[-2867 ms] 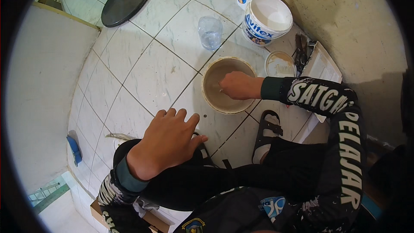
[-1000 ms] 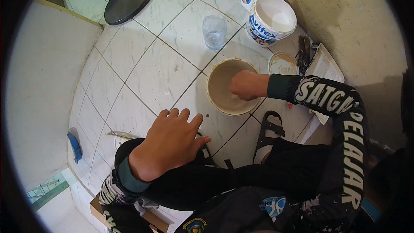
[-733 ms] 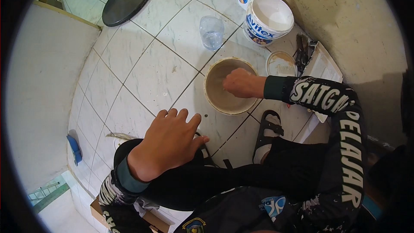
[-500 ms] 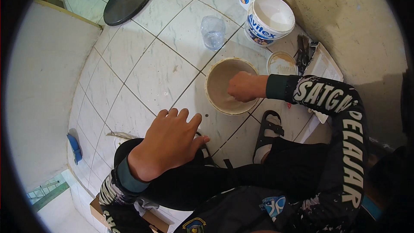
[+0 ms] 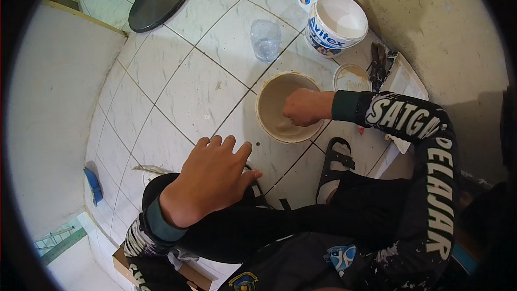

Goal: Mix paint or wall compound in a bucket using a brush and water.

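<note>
Step in hand, as I judge: right hand (image 5: 307,107) working down inside bucket (image 5: 267,102). Its fingers look curled, but tips hidden from my view; cannot tell whether they grip anything. Left hand (image 5: 211,178) loose, fingers spread, palm down, nothing seen held, apart from bucket. Next move calls, I think, for wrist clear of rim. Bucket stands upright on tiled floor (image 5: 172,97), ahead of right sandal (image 5: 334,164), near clear plastic container (image 5: 265,40). Round mouth, pale stained rim, greyish-beige inside.
</note>
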### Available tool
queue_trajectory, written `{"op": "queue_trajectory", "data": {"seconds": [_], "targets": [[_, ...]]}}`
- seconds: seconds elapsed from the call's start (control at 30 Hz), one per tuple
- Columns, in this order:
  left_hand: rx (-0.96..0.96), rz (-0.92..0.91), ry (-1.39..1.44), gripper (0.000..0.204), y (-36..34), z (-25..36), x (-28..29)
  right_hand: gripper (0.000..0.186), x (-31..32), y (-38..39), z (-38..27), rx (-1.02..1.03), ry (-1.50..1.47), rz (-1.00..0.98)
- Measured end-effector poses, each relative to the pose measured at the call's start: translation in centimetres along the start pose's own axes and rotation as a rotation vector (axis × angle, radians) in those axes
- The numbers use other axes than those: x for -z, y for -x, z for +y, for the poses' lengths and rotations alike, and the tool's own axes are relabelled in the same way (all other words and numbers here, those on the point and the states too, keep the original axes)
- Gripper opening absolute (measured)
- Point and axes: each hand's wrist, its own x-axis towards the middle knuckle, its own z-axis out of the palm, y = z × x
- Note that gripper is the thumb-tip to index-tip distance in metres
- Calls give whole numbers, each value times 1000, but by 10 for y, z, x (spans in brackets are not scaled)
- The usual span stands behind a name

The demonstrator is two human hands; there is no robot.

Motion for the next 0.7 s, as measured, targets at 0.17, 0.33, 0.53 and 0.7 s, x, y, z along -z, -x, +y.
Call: {"op": "queue_trajectory", "data": {"seconds": [0.17,0.33,0.53,0.7], "targets": [[-2,-9,4,53,-1,1,1,12,-1,0,11,-10,192,167],[-99,237,9,39,0,-5,-13,12,-19,-9,9,-11,115,317],[-91,233,8,39,0,-6,-14,9,-6,-1,0,29,-18,46],[7,-22,2,54,-1,2,3,8,-3,-5,11,-40,252,205]]}}
